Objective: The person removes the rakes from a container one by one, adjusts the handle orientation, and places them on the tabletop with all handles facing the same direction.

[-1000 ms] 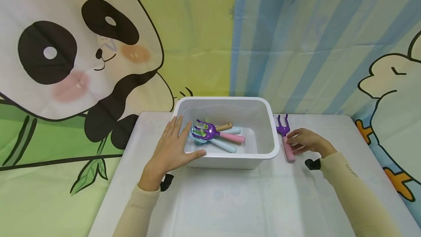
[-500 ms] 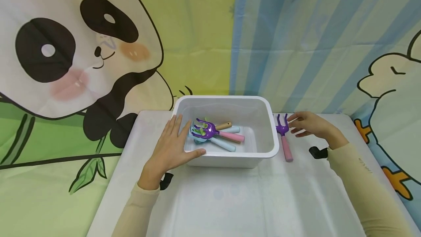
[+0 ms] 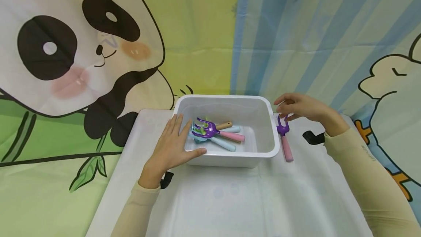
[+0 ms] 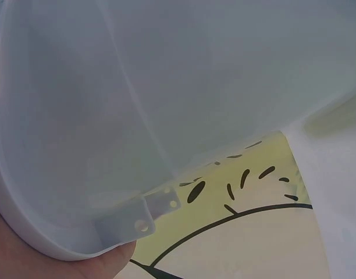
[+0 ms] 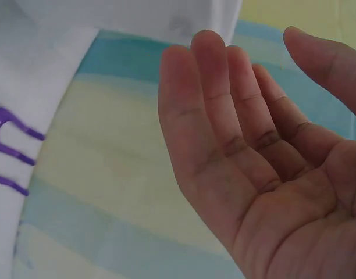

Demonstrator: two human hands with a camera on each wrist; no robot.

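A white plastic bin [image 3: 227, 161] stands toward the back of the table. My left hand [image 3: 171, 147] rests on its front left corner, fingers spread along the left rim and thumb along the front rim. In the left wrist view the bin's outer wall [image 4: 184, 75] fills most of the picture. Right of the bin lies a purple hand rake [image 3: 286, 145] with a pink handle, its tines toward the back. My right hand [image 3: 302, 108] hovers above those tines, holding nothing; the right wrist view shows its fingers [image 5: 216, 104] loosely extended, with the purple tines [image 5: 12, 151] off to the left.
Inside the bin lie another purple hand rake [image 3: 207, 130] with a pink handle, light blue handled tools [image 3: 223, 144] and a wooden handle [image 3: 224, 125]. The white table [image 3: 230, 200] ends at a printed cloth backdrop [image 3: 184, 46] just behind the bin.
My right hand has moved from beside the rake's pink handle back and up past its tines, toward the bin's back right corner. The rake stays on the table; my left hand has stayed put.
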